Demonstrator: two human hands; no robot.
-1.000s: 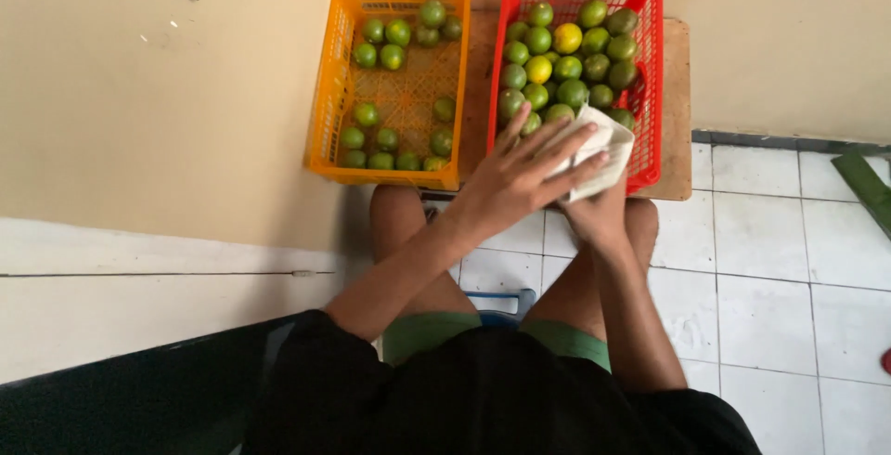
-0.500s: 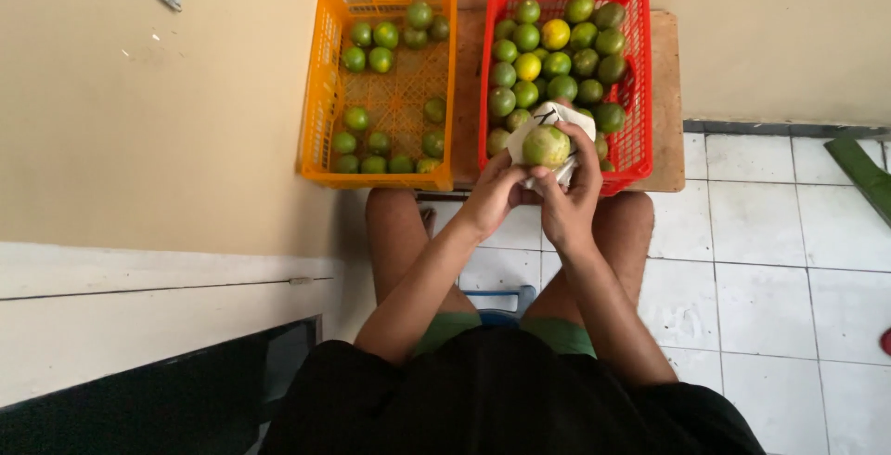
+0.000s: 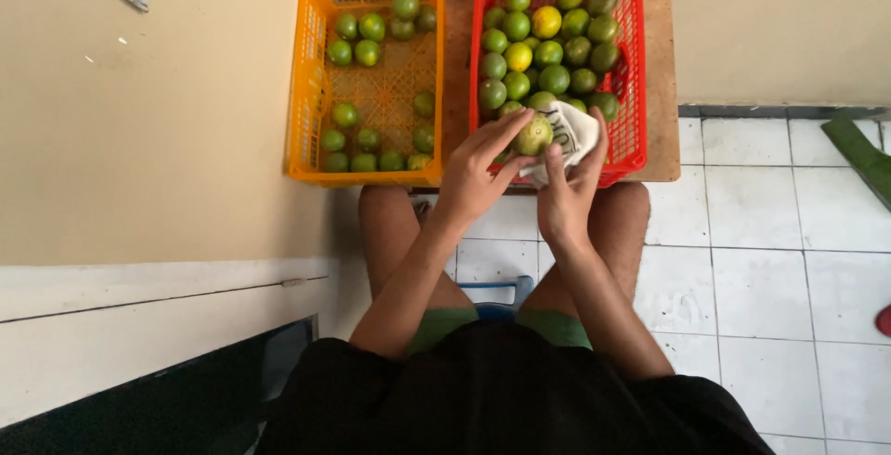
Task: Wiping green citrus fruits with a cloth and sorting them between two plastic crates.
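My left hand [image 3: 478,172] holds a green-yellow citrus fruit [image 3: 535,135] with its fingertips, over the near edge of the red crate [image 3: 633,65]. My right hand [image 3: 568,197] grips a white cloth [image 3: 573,135] pressed against the fruit's right side. The red crate is piled with several green and yellow citrus fruits [image 3: 548,46]. To its left stands an orange crate [image 3: 306,93] with several green fruits [image 3: 367,139] scattered along its near and far ends.
Both crates rest on a low wooden board [image 3: 661,84] against a beige wall. White floor tiles [image 3: 761,260] lie to the right. My bare knees are under the hands. A dark green object [image 3: 863,153] lies at the far right.
Both hands drew back from the red crate with a fruit, then moved forward again; the fruit now sits at the left hand's fingertips against the cloth. The camera moved closer.
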